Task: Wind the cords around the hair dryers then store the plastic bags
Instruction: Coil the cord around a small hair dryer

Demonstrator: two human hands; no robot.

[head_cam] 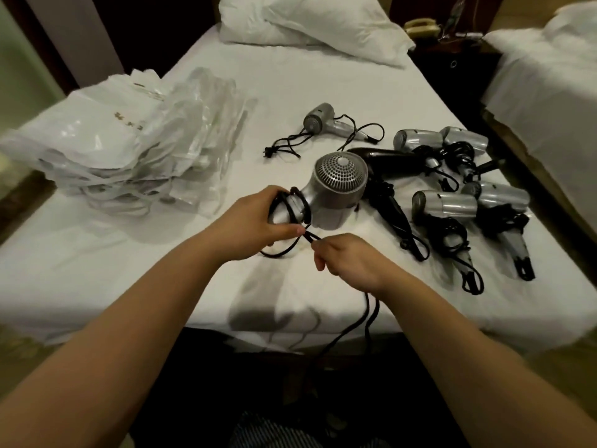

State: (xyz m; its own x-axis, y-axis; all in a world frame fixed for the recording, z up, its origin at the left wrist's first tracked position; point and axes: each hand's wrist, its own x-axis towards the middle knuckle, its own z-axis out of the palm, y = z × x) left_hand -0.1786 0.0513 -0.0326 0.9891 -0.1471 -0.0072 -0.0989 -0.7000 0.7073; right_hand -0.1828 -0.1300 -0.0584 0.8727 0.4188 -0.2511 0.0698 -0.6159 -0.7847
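Observation:
My left hand (258, 218) grips the handle of a silver hair dryer (336, 192), with black cord loops around that handle. My right hand (345, 260) pinches the black cord (365, 321) just below the handle; the rest of the cord hangs off the bed's front edge. A lone silver dryer (323, 119) lies farther back with its cord loose. To the right lie several silver dryers (445, 205) and a black one (391, 160), most with cords wound on. A heap of clear plastic bags (129, 140) sits at the left.
All of it lies on a white bed (97, 270). A pillow (307, 24) rests at the head. A dark nightstand with a telephone (421, 27) stands at the back right, and a second white bed (549, 76) is at the far right.

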